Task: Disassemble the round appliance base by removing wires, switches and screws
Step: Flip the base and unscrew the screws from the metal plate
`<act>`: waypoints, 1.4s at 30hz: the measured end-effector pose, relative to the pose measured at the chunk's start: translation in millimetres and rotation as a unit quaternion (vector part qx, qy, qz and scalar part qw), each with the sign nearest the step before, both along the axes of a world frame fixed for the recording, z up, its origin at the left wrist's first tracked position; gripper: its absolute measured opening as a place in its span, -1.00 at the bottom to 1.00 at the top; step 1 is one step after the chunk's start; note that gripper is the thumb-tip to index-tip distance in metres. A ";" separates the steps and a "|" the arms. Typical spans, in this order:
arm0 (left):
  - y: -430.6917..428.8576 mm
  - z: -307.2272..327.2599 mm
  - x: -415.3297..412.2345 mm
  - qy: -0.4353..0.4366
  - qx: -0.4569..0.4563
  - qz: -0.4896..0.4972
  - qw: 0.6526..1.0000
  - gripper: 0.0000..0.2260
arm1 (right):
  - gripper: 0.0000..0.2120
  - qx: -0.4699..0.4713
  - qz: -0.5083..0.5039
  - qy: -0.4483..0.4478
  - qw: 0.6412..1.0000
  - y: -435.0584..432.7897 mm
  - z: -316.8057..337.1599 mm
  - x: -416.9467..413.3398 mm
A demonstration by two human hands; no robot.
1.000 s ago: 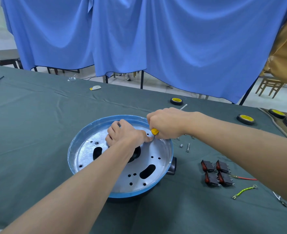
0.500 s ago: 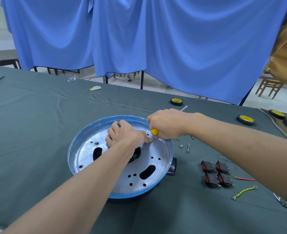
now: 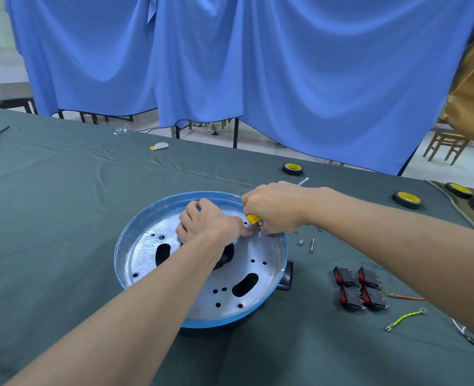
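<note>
Blue drapes [image 3: 286, 79] are hanging behind a desk [image 3: 63, 218] covered in dark green cloth, where one round appliance base [image 3: 135, 227], a blue-rimmed dish of silvery perforated metal, is sitting mid-desk. The left hand [image 3: 208, 227] is resting curled on its plate, and I cannot tell whether its grip is pinching anything, while the right hand [image 3: 274, 207] is keeping its grip wrapped round a yellow-handled tool [image 3: 253, 218] at the far rim. Four black-and-red rocker switches [image 3: 345, 277], two wires [image 3: 404, 319], loose screws [image 3: 311, 245] and three tape rolls [image 3: 406, 199] are lying rightward.

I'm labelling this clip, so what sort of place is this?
Probably a makeshift workshop or training room: a long table under green cloth, blue curtains hung as backdrop, and removed switches laid beside the round appliance base.
</note>
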State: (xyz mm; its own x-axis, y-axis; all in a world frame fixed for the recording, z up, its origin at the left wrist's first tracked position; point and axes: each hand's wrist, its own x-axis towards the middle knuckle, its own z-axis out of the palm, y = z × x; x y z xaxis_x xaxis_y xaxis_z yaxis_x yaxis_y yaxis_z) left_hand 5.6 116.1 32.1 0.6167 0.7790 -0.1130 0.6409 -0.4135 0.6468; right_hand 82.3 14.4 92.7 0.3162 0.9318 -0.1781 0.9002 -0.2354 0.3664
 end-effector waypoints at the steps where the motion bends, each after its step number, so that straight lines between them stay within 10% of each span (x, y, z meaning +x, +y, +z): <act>1: 0.1 0.1 -0.4 -0.001 0.000 0.000 1.000 -0.12 | -0.82 0.000 0.007 -0.001 1.000 -0.4 -0.1 -1.9; 17: 1.6 2.8 -5.0 -0.002 -0.008 -0.014 1.000 -0.17 | -0.90 0.169 -0.070 0.253 0.950 -19.2 49.2 2.6; 42: 18.1 3.4 -12.6 0.001 0.016 -0.071 0.997 -0.20 | -0.79 0.190 -0.258 0.201 0.926 -64.1 -50.6 10.3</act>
